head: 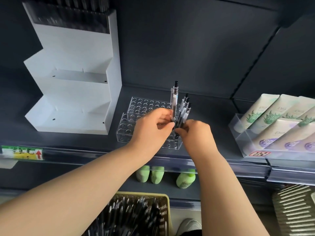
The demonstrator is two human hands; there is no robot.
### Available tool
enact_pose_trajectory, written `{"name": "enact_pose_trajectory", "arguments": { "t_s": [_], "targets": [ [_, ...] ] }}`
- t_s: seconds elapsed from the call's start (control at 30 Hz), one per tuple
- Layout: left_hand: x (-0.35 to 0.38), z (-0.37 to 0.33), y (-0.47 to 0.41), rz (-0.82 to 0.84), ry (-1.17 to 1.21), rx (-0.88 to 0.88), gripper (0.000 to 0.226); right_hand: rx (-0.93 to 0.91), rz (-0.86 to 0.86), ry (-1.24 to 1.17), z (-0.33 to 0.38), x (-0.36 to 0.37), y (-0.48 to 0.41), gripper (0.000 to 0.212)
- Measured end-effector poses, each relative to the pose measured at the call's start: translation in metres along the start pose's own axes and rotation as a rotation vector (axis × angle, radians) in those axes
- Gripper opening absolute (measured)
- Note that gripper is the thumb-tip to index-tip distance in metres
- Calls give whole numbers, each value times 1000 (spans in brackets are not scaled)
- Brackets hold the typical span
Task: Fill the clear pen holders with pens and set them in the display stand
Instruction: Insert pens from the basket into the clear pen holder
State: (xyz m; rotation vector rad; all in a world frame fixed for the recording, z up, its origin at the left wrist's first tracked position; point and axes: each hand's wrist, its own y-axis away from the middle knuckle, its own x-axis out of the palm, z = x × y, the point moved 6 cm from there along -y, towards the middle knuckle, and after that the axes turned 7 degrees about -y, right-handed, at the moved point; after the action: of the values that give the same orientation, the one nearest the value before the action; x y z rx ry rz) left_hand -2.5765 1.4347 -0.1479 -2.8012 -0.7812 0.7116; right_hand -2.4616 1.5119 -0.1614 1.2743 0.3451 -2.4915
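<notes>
Two clear pen holders with rows of round holes lie on the dark shelf, the far holder (150,104) behind the near holder (125,129). My left hand (153,128) pinches one clear pen with a black tip (175,99), held upright above the near holder's right end. My right hand (196,133) grips a small bunch of pens (185,108), their tops fanned upward. The white stepped display stand (73,92) stands to the left; its top tier holds dark pens, its two lower tiers are bare. A yellow basket (163,212) of pens sits below.
A clear tray (238,132) of cream tubes stands on the shelf at the right. Green bottles (185,179) stand on the shelf below. A yellow and green price label (22,153) is fixed to the shelf edge at left. A ribbed grey object (293,210) fills the lower right.
</notes>
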Motion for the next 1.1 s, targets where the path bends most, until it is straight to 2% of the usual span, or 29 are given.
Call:
{"name": "enact_pose_trajectory", "arguments": {
  "t_s": [0.23,0.43,0.7,0.83,0.97,1.1],
  "targets": [
    [10,0,-2,26,-48,1,29,54,28,-42,-11,-11,-2,30],
    [24,0,-5,61,-82,17,27,92,-3,-87,-30,-26,3,19],
    [25,-3,1,96,-212,88,23,77,30,-87,-30,-20,4,21],
    [30,3,3,120,-296,35,19,53,45,-82,-25,-18,5,21],
    [30,3,4,112,-502,17,15,43,41,-94,-22,-19,7,20],
    [30,4,1,162,-494,-91,17,36,37,-106,-22,-20,9,18]
  ]
}}
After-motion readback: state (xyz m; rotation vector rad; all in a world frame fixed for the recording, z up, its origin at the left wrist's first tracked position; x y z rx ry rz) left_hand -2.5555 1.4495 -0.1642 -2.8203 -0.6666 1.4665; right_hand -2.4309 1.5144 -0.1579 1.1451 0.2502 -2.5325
